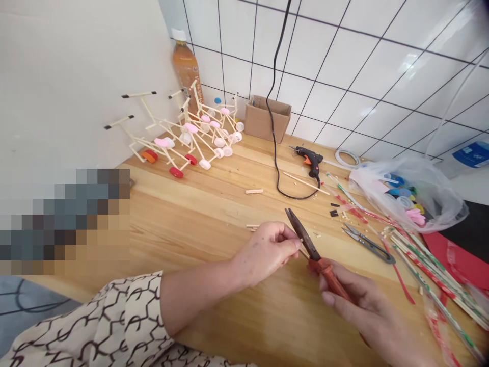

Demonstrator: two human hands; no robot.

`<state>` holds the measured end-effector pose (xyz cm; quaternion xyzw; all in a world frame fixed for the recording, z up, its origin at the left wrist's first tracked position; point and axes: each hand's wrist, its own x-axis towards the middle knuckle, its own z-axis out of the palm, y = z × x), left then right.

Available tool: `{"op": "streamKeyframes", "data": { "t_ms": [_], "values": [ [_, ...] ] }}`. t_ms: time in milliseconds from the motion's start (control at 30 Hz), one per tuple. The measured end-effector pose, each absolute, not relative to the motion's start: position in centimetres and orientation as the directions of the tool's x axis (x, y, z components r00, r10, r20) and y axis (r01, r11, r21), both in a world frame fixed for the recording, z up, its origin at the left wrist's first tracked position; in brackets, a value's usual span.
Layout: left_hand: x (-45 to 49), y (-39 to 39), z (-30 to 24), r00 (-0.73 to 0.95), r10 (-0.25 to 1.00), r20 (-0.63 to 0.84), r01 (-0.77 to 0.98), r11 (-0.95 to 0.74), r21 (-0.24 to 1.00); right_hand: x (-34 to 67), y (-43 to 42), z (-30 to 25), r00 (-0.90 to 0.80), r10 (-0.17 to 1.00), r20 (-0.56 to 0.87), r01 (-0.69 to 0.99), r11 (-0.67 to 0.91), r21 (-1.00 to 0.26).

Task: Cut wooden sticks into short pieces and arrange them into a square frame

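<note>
My left hand [267, 252] is closed in a pinch on a thin wooden stick [304, 252], mostly hidden by the fingers and the tool. My right hand [361, 300] grips the red handles of long-nosed pliers [314, 251]. Their dark jaws point up and away, right beside the left fingertips, and the stick meets them near the pivot. Whether the jaws bite on the stick, I cannot tell. Short cut sticks [252, 226] lie just beyond my left wrist, and another short pair [254, 191] rests farther back.
Several small stick-built bicycles [191, 128] with bottle-cap wheels stand back left, near a drink bottle [186, 66]. A cardboard box [267, 120], corded glue gun [309, 157] and tape roll [347, 157] sit along the wall. Rightward lie thread snips [369, 243], wrapped chopsticks [439, 270] and a plastic bag [439, 193] of caps.
</note>
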<state>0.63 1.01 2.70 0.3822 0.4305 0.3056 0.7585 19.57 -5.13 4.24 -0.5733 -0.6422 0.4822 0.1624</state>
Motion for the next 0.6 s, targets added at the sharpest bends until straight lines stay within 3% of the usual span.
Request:
{"op": "streamKeyframes", "data": {
  "t_ms": [367,600],
  "values": [
    [0.5,0.9,2.8,0.436,0.815,-0.382,-0.04,0.442,0.896,18.5,-5.8,4.7,-0.193,0.94,-0.283,0.534,-0.141,-0.834],
    [0.6,1.0,2.4,0.455,0.817,-0.354,0.006,0.395,0.919,18.4,-5.8,4.9,-0.236,0.93,-0.282,0.624,-0.078,-0.777]
  ]
}}
